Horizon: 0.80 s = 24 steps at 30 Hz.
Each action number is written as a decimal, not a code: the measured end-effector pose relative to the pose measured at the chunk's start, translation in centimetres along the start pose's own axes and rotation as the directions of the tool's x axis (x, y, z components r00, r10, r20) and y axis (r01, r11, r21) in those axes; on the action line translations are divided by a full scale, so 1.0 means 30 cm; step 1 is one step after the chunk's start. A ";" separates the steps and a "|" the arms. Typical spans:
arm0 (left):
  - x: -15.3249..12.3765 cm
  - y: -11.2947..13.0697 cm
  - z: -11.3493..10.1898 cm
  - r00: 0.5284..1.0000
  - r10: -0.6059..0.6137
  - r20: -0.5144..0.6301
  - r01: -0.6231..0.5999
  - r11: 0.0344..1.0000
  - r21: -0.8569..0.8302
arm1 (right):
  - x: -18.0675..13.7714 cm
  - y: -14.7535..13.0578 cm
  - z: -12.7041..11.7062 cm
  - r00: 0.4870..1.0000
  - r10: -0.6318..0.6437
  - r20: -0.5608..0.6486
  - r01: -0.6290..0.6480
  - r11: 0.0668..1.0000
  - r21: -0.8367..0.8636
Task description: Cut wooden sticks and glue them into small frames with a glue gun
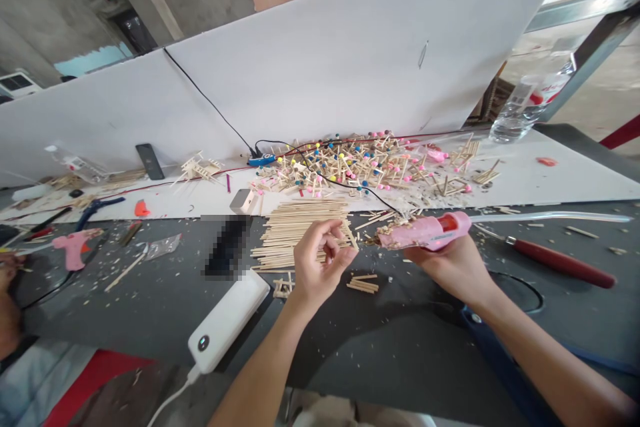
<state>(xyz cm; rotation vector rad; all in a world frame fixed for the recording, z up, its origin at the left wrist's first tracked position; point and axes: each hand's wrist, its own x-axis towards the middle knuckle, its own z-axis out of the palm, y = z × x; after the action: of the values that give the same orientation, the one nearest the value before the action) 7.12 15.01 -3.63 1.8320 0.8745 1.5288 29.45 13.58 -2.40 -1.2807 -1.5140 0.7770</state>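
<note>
My left hand (317, 260) is raised over the dark table, its fingers pinched on a thin wooden stick (349, 235). My right hand (450, 260) grips a pink glue gun (425, 231) whose nozzle points left toward that stick. A clear glue rod (550, 217) juts out of the gun's back to the right. Just behind my left hand lies a stack of plain wooden sticks (295, 230). A few short cut sticks (363, 283) lie on the table below the gun.
A heap of sticks with coloured beads (360, 163) covers the white board behind. A white power bank (227, 320), a red-handled tool (560, 263), a second pink glue gun (75, 245), a water bottle (530, 103) and another person's arm (10, 307) at the left edge are in view.
</note>
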 end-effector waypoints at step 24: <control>0.000 0.005 0.002 1.000 0.025 0.013 -0.025 1.000 0.009 | -0.003 0.005 -0.001 1.000 0.003 -0.001 -0.003 1.000 -0.011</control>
<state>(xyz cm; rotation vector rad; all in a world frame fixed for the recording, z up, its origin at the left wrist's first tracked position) 7.20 14.92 -3.52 1.8636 0.8572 1.5294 29.53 13.52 -2.55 -1.2919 -1.5179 0.7707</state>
